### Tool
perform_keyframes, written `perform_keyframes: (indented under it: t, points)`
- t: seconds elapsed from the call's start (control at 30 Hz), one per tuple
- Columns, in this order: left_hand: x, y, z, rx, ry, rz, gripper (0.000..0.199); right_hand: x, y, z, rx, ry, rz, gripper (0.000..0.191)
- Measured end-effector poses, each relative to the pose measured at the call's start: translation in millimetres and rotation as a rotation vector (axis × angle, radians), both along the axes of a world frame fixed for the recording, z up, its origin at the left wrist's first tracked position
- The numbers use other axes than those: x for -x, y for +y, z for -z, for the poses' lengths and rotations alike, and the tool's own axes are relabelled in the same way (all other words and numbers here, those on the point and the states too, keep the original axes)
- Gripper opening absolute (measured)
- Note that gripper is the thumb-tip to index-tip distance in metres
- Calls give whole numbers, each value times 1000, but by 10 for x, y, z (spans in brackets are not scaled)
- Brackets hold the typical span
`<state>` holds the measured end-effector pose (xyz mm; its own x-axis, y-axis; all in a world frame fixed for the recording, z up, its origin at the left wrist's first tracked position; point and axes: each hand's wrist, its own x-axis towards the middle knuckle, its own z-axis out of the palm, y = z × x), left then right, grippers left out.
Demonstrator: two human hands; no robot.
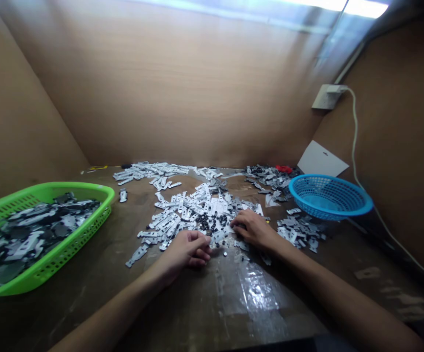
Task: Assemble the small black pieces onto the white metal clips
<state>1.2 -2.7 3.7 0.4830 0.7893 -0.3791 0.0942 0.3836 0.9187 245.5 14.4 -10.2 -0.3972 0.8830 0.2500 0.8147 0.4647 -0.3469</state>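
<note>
My left hand (191,248) is closed at the near edge of a heap of small black round parts (212,222), thumb and forefinger pinched together. Whatever sits in that pinch is too small to make out. At the heap's right side my right hand (254,227) reaches down with curled fingers, its fingertips among the flat metal pieces; what they grip is hidden. Around the black parts spread many flat silver metal plates (175,215) with holes. One small round piece (225,254) lies apart between my hands.
A green basket (103,195) full of assembled-looking metal pieces stands at left. A blue round basket (331,212) sits at right, with grey metal plates (300,232) near it. Behind are more plates (149,171), a red item (283,169) and a white card (322,160). Board walls enclose the table.
</note>
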Motion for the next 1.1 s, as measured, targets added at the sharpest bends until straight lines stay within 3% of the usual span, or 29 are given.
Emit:
perform_keyframes:
  t: [0.17, 0.37, 0.7, 0.87, 1.0, 1.1]
  points:
    - [1, 0, -22, 4, 3, -1, 36, 33, -27, -36, 3, 116, 9, 10]
    - [9, -3, -10, 7, -2, 3, 33, 20, -49, -113, 52, 333, 3, 23]
    - [17, -27, 30, -9, 24, 39, 28, 61, -105, -237, 126, 434, 41, 11]
    - [-5, -27, 108, -32, 49, 37, 27, 255, -296, -312, 130, 494, -74, 10]
    - [-24, -30, 128, -49, 66, 50, 28, 378, -384, -334, 22, 412, -219, 9]
    - [-35, -34, 119, -54, 65, 71, 26, 405, -371, -321, -2, 358, -241, 10]
